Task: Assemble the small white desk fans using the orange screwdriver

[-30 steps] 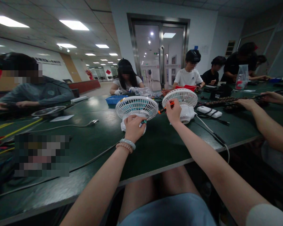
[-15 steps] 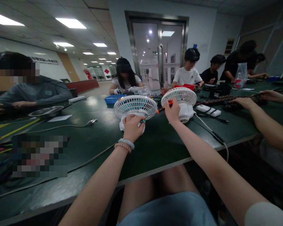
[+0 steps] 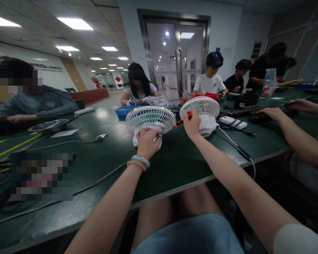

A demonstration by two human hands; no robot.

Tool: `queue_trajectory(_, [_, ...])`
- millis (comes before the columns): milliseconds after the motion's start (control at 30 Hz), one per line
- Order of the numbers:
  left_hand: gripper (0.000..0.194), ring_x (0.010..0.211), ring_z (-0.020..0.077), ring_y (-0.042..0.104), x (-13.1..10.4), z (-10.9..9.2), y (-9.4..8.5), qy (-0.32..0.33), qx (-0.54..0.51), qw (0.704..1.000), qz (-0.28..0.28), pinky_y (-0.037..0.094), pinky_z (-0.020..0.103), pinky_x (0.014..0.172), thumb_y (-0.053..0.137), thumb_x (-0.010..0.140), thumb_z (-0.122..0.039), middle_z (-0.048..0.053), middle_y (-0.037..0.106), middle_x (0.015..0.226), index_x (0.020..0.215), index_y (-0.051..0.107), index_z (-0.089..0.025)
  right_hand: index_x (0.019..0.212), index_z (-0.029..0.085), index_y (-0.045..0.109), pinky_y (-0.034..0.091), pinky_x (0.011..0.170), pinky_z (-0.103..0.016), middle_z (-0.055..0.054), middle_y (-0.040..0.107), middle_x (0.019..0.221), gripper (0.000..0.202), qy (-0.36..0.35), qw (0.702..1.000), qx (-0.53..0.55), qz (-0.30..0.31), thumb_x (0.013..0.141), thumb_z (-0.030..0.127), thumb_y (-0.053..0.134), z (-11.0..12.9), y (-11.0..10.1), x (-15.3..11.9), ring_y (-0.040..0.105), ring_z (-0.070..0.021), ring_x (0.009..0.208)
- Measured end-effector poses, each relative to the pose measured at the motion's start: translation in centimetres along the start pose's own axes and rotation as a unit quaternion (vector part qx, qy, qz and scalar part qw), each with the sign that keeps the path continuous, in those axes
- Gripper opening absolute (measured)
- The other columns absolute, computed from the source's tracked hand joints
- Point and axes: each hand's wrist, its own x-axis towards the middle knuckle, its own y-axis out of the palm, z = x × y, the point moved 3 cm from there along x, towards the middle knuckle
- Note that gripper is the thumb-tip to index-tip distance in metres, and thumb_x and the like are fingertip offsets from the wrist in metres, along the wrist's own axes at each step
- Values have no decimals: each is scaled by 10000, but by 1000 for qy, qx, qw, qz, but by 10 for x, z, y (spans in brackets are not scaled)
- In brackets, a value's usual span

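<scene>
Two white desk fans stand on the green table with their round grilles tilted upward. My left hand (image 3: 147, 143) is closed against the base of the left fan (image 3: 151, 118). Between its thumb and fingers is what looks like a green-handled screwdriver (image 3: 159, 135), with a thin shaft pointing right. My right hand (image 3: 192, 124) grips an orange and black screwdriver (image 3: 178, 123) in front of the right fan (image 3: 200, 106). That screwdriver slants down and left into the gap between the fans. My fingers hide part of both handles.
A blue tray (image 3: 127, 110) and a red tray (image 3: 208, 95) lie behind the fans. Right of them are a white power strip (image 3: 233, 122) and cables. A grey cord with a plug (image 3: 102, 137) crosses the left side. Co-workers sit around; another person's hands (image 3: 274, 114) are at right.
The whole view has shifted slightly, so things appear a little further left. Both hands keep the same hold beside the fans.
</scene>
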Motion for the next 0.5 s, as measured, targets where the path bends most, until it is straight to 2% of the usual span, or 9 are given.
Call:
queue_trajectory(167, [216,1035,260,459,0,0,0,3,-1,1000,-5,250,448,917,529,747,-265,27,658,926,932,640,-270,730,198,466,378,631,-265,25,520,636,176,4,1000,-5,12,791,363,466,-3,1,3,481,-128,590])
queue_trajectory(267, [215,1035,261,460,0,0,-1,4,-2,1000,-9,249,448,919,529,748,-266,26,659,923,933,639,-270,711,203,459,379,635,-269,19,516,645,192,-21,999,-4,26,781,381,466,-5,0,5,478,-136,611])
queue_trajectory(367, [213,1028,262,462,0,0,-1,3,-1,1000,-10,250,451,917,532,747,-267,27,663,919,931,639,-270,747,204,466,380,615,-268,15,505,652,144,-43,997,31,56,804,297,372,-8,-1,4,473,-137,612])
queue_trajectory(500, [206,1021,261,465,0,0,-2,9,2,1000,-13,250,452,914,531,749,-270,27,666,910,923,642,-270,876,198,480,380,574,-266,18,487,631,183,-43,991,83,94,802,217,314,-9,-4,-1,463,-131,563])
